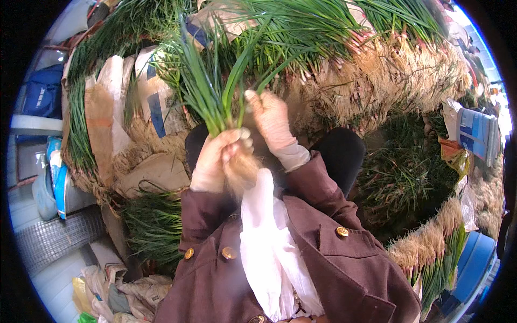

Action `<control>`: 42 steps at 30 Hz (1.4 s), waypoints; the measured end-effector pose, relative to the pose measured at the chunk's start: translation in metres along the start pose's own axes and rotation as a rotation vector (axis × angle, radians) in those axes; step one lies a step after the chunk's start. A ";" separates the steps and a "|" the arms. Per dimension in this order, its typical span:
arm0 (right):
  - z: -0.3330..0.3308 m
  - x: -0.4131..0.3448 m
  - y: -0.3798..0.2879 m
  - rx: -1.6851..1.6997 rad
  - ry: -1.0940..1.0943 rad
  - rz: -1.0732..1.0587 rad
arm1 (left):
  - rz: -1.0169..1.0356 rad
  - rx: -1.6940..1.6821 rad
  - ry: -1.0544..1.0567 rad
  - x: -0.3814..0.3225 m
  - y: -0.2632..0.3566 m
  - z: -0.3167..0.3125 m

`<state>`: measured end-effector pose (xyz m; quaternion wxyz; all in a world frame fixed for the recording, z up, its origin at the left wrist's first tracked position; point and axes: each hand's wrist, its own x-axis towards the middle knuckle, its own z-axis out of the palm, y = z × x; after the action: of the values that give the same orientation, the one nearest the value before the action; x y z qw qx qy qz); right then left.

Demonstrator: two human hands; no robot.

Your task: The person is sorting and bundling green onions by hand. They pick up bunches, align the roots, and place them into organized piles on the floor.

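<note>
My left hand [220, 155] is closed around the lower stems of a small bunch of green allium plants [210, 101], either spring onions or green garlic. Their leaves fan upward, and the pale, hairy roots [240, 169] hang below my fist towards my lap. Just to the right and a little higher, my right hand [271, 117] is curled with its thumb up. A single long green leaf [278, 70] rises from its fingers and appears pinched there. Both hands seem to wear thin, pale gloves.
Stacked allium plants with matted roots [387, 76] curve around the front. Cut greens [396, 173] lie in a heap at right, near a rooted row [428, 246]. More bundles [157, 230] lie at left. Sacking [99, 121] covers part of the pile; a blue container [472, 266] stands lower right.
</note>
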<state>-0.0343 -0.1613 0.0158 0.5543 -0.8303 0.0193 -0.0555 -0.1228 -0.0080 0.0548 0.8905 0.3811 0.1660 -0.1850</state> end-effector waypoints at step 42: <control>-0.107 0.017 0.021 0.358 -0.151 0.144 | -0.158 -0.102 -0.386 0.073 -0.006 0.000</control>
<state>-0.0289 -0.2692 0.0379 0.6954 -0.7167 0.0270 0.0439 -0.0612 -0.0262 0.0191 0.9066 0.2790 0.0306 -0.3151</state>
